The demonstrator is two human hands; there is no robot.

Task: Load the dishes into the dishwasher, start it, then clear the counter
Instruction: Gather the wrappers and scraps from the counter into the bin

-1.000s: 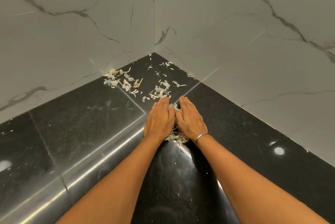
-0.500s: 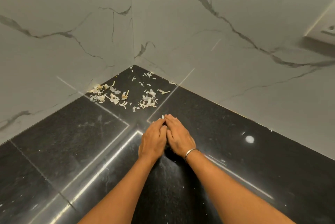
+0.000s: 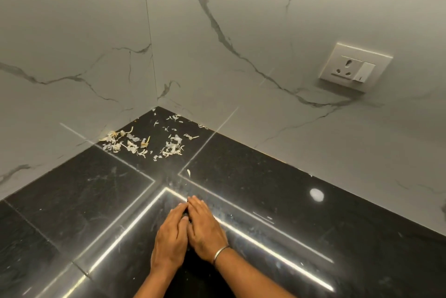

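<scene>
Pale vegetable peel scraps (image 3: 142,143) lie scattered in the far corner of the black stone counter (image 3: 265,201). One stray scrap (image 3: 188,172) lies apart, nearer to me. My left hand (image 3: 170,237) and my right hand (image 3: 205,230) lie side by side, palms down on the counter, fingers straight and edges touching, cupped together. Whatever sits under them is hidden. A metal bangle (image 3: 219,253) circles my right wrist.
Grey marble-look walls (image 3: 241,32) meet at the corner behind the scraps. A white wall socket with a switch (image 3: 353,67) sits on the right wall. Bright light strips reflect across the counter.
Both hands have slid together toward me across the counter, away from the corner scraps. The small pile seen between them earlier is now out of sight under the hands.
</scene>
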